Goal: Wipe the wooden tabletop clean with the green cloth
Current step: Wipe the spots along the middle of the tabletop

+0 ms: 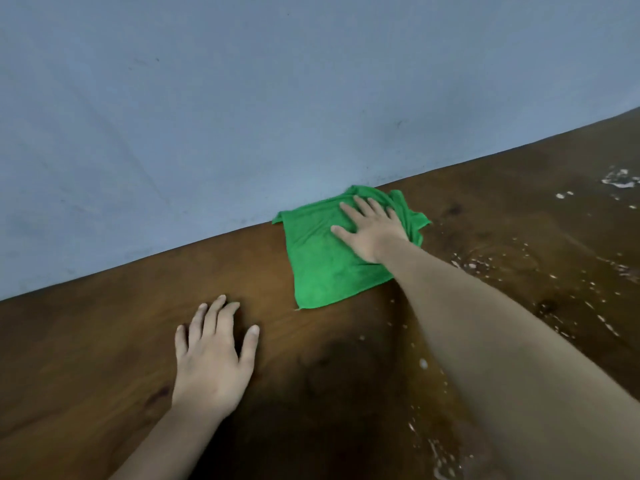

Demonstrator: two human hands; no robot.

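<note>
A green cloth [322, 268] lies spread on the dark wooden tabletop [104, 341], its far edge touching the wall. My right hand [372, 230] presses flat on the cloth's far right part, fingers spread and pointing toward the wall. My left hand [213, 355] rests palm down on bare wood to the near left of the cloth, fingers apart, holding nothing. White foamy streaks and droplets [485, 265] cover the wood to the right of the cloth.
A plain blue-grey wall [242, 98] runs along the table's far edge. More white residue [620, 181] sits at the far right, and wet streaks [440, 452] trail along the near right beside my forearm.
</note>
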